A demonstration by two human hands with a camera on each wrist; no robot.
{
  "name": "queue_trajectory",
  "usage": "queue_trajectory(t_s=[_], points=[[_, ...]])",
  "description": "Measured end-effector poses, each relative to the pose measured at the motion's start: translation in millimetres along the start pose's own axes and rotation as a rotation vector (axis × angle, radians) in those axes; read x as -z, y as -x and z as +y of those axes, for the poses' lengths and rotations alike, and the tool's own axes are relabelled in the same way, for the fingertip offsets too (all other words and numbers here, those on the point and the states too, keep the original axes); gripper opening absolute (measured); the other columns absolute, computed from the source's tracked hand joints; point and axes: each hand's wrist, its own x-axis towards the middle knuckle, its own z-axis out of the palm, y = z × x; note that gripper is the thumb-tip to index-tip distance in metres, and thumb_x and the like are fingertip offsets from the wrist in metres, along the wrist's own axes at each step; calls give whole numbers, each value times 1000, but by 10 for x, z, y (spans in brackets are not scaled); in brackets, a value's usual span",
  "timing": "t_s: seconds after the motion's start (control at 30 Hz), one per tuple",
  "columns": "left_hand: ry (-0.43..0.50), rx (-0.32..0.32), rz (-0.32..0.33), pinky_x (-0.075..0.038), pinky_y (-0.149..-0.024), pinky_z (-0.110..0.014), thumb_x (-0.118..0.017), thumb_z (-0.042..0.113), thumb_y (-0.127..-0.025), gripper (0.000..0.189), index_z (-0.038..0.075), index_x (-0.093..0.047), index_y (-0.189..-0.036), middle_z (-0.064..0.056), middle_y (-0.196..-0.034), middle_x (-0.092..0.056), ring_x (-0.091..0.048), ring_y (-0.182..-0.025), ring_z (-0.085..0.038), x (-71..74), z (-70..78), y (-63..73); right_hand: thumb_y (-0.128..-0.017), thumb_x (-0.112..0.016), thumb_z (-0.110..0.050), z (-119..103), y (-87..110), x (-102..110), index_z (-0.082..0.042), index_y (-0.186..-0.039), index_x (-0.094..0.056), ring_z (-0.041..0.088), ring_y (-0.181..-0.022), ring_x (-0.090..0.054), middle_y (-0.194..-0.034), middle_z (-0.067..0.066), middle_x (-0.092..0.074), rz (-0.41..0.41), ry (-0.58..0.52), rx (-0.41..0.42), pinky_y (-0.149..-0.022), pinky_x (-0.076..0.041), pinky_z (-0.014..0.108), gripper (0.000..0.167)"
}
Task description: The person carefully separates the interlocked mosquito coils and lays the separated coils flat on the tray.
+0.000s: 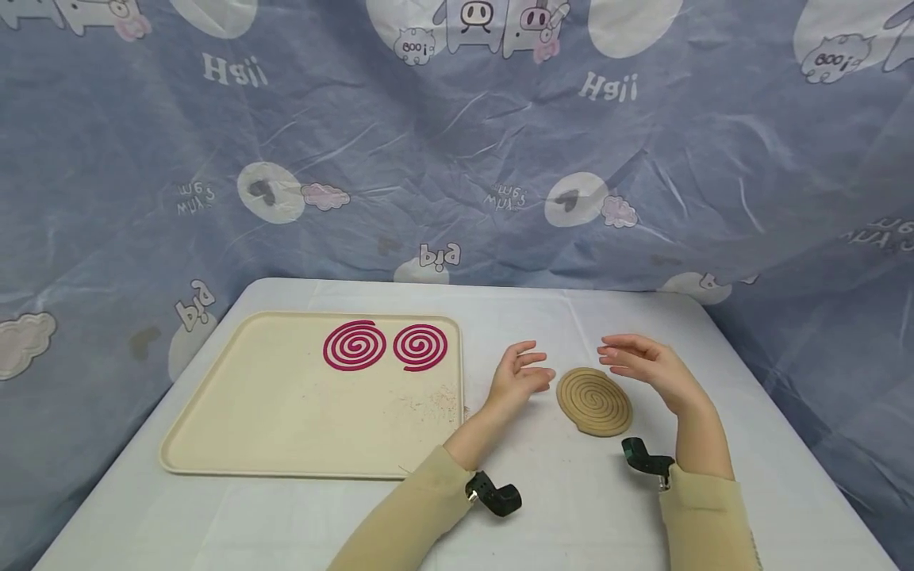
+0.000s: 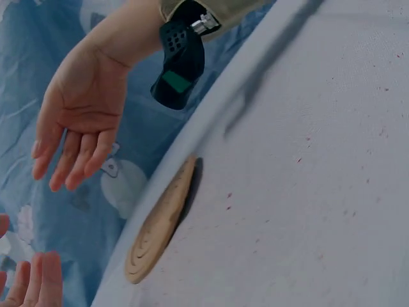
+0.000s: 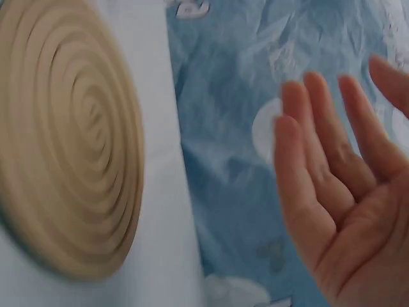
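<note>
Tan coil [image 1: 594,402] lies on the white worktop [image 1: 571,507] between the left grip [image 1: 516,379] and right grip [image 1: 655,371], each relaxed and unclenched; two magenta spirals [image 1: 355,346] rest on the cream tray [image 1: 271,396].

Tan sleeves [image 1: 414,515]; black wrist cameras [image 1: 497,497]

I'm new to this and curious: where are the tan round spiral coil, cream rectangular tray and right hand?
Tan round spiral coil [image 1: 594,402]: head view, middle of its top face.
Cream rectangular tray [image 1: 264,396]: head view, bare left part of its floor.
Right hand [image 1: 655,366]: head view, middle of the hand.
</note>
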Motion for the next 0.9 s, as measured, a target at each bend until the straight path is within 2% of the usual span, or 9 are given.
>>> queue_trajectory(t_s=[0.13,0.27,0.33,0.43,0.53,0.63,0.8,0.9], points=[[-13,77,39,-55,-75,-31,-65,-4,-82,54,4,-45,-131,-17,-118,-56,-63,-94,-22,-116,-213,-34,-92,-62,-23,180,37,125,3,-125,-51,15,-102,-62,-120,18,-59,-85,88,-123,-88,-51,37,44],[-105,118,44,-53,-78,-30,-64,-4,-80,58,4,-43,-133,-19,-123,-53,-59,-101,-22,-163,-355,-32,-91,-63,-20,365,67,201,7,-131,-45,19,-106,-60,-127,26,-52,-127,57,-181,-91,-48,43,51],[-158,133,51,-52,-81,-31,-66,-2,-79,59,4,-44,-133,-16,-123,-53,-57,-104,-23,-179,-401,-21,-92,-62,-19,443,79,222,10,-134,-40,16,-107,-59,-132,28,-47,-136,25,-196,-92,-47,44,55],[-215,143,59,-51,-85,-32,-69,0,-79,58,4,-46,-132,-14,-123,-54,-55,-109,-26,-203,-433,-3,-92,-61,-19,524,93,241,9,-137,-36,6,-106,-57,-138,29,-39,-141,8,-216,-94,-46,42,58],[-231,148,53,-49,-89,-34,-69,2,-80,56,3,-47,-131,-15,-127,-52,-52,-113,-29,-230,-434,9,-93,-60,-21,559,100,251,8,-139,-34,-1,-105,-53,-141,29,-35,-131,11,-239,-95,-45,41,61],[-226,155,49,-49,-90,-34,-68,2,-81,54,2,-48,-131,-17,-130,-48,-51,-115,-30,-254,-419,13,-93,-60,-24,558,106,259,7,-141,-32,8,-112,-52,-142,28,-33,-105,23,-275,-96,-45,42,63],[-188,189,77,-51,-86,-31,-69,1,-80,51,2,-50,-128,-19,-136,-43,-54,-111,-28,-273,-405,8,-93,-59,-26,539,131,271,5,-143,-28,36,-128,-38,-144,29,-29,-65,10,-338,-96,-44,44,66],[-156,202,87,-51,-85,-29,-69,-1,-79,50,1,-51,-126,-20,-137,-42,-54,-110,-28,-276,-402,10,-93,-60,-25,546,149,283,6,-143,-27,36,-127,-39,-144,29,-28,-52,-20,-345,-96,-44,44,68]])
